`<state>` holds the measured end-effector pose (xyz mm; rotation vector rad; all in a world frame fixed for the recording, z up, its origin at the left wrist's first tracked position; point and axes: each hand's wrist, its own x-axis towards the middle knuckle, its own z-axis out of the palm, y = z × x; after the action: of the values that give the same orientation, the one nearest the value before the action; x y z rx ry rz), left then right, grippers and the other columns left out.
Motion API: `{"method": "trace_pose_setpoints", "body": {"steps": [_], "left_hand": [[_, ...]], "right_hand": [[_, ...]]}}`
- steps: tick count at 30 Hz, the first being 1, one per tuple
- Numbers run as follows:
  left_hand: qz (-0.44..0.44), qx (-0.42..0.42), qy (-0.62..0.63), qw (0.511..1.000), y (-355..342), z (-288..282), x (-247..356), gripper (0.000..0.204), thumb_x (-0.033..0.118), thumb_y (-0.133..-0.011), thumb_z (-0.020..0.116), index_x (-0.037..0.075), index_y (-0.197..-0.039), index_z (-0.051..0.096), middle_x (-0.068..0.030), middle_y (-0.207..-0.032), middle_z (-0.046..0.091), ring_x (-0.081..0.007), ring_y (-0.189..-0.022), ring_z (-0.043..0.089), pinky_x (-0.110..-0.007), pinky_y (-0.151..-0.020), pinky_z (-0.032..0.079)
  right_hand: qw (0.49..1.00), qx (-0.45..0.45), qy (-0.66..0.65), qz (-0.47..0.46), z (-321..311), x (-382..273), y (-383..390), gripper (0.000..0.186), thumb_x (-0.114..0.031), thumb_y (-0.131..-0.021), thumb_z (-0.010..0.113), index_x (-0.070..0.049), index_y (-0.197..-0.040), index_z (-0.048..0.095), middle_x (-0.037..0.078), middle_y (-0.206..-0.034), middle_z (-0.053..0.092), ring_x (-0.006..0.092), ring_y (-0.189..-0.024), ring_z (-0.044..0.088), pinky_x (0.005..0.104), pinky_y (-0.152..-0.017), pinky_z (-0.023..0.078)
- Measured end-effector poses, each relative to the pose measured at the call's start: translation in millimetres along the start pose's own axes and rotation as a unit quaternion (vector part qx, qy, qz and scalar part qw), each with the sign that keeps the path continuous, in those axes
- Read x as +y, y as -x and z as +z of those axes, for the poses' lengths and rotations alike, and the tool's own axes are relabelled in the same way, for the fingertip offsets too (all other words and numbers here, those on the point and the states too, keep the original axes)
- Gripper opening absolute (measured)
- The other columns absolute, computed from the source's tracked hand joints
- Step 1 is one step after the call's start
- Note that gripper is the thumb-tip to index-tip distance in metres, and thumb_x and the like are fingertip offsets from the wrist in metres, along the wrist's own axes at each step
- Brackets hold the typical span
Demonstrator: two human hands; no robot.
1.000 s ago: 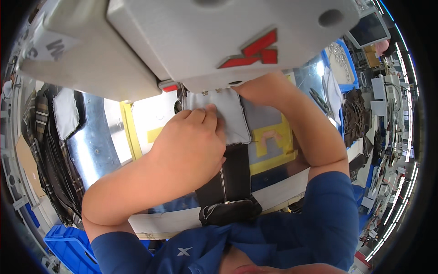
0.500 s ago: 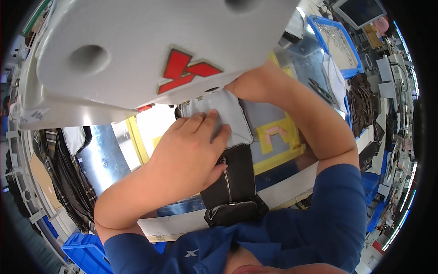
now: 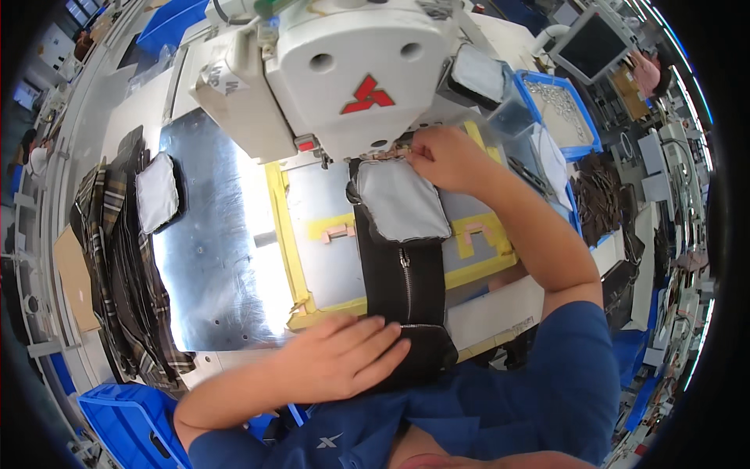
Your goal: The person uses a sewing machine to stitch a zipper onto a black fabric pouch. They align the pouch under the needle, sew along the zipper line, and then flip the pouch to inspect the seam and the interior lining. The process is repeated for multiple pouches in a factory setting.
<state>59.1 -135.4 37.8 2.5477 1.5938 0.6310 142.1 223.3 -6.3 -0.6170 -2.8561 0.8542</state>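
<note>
A black fabric piece (image 3: 383, 281) with a metal zipper (image 3: 407, 285) lies lengthwise across the machine bed, its far end under the head of a white sewing machine (image 3: 336, 78). A light grey lining panel (image 3: 398, 199) covers that far end. My left hand (image 3: 344, 356) stretches its fingers flat over the near end, beside a second zipper running crosswise. At the far right corner of the lining, my right hand (image 3: 449, 156) has its fingers bent in a pinch close to the machine's foot; what lies between the fingertips is hidden.
Yellow tape (image 3: 285, 227) frames a plate on the bed. Dark and plaid fabric pieces (image 3: 117, 266) are stacked at the left, one grey-lined piece (image 3: 158, 193) on top. A blue tray (image 3: 558, 109) of small metal parts and a screen (image 3: 591, 44) stand at far right.
My left hand has moved off the grey lining, back to the near end of the black piece. The view has drawn back from the machine head, and my right fingers now show.
</note>
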Motion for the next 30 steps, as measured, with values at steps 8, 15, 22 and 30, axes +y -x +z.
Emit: {"method": "trace_pose_setpoints", "body": {"steps": [8,15,22,30], "left_hand": [[0.006,-0.062,-0.042,0.997,34,60,62,0.044,0.02,-0.097,0.062,0.021,-0.14,0.07,-0.0074,-0.142,0.068,-0.0236,-0.126,0.064,-0.044,-0.098,0.052],[0.031,-0.082,-0.007,0.996,32,38,62,0.046,0.023,-0.093,0.074,0.01,-0.137,0.068,-0.0151,-0.137,0.066,-0.031,-0.129,0.063,-0.056,-0.111,0.043],[0.067,0.053,-0.026,0.996,1,16,27,0.024,0.006,-0.094,0.072,0.007,-0.118,0.072,-0.0134,-0.116,0.075,-0.0357,-0.102,0.073,-0.052,-0.089,0.055],[0.292,0.097,0.084,0.948,-134,76,70,0.026,0.005,-0.08,0.075,0.001,-0.105,0.078,-0.0121,-0.111,0.073,-0.0256,-0.086,0.07,-0.04,-0.074,0.054]], "right_hand": [[0.968,0.042,0.122,-0.217,10,-21,110,0.05,-0.042,-0.093,0.08,-0.004,-0.122,0.066,0.011,-0.119,0.066,0.0306,-0.087,0.071,0.042,-0.069,0.059],[0.937,0.277,0.159,-0.143,-41,3,148,0.023,-0.023,-0.094,0.074,-0.004,-0.106,0.068,0.013,-0.109,0.066,0.0311,-0.094,0.07,0.0433,-0.076,0.059],[0.86,0.423,-0.12,0.258,-191,70,315,0.028,-0.022,-0.097,0.081,-0.003,-0.116,0.075,0.004,-0.091,0.074,0.0114,-0.072,0.067,0.0307,-0.064,0.055],[0.729,0.512,-0.088,0.447,-229,123,557,0.031,-0.017,-0.094,0.082,-0.002,-0.12,0.077,0.005,-0.086,0.071,0.0138,-0.076,0.063,0.0336,-0.069,0.052]]}}
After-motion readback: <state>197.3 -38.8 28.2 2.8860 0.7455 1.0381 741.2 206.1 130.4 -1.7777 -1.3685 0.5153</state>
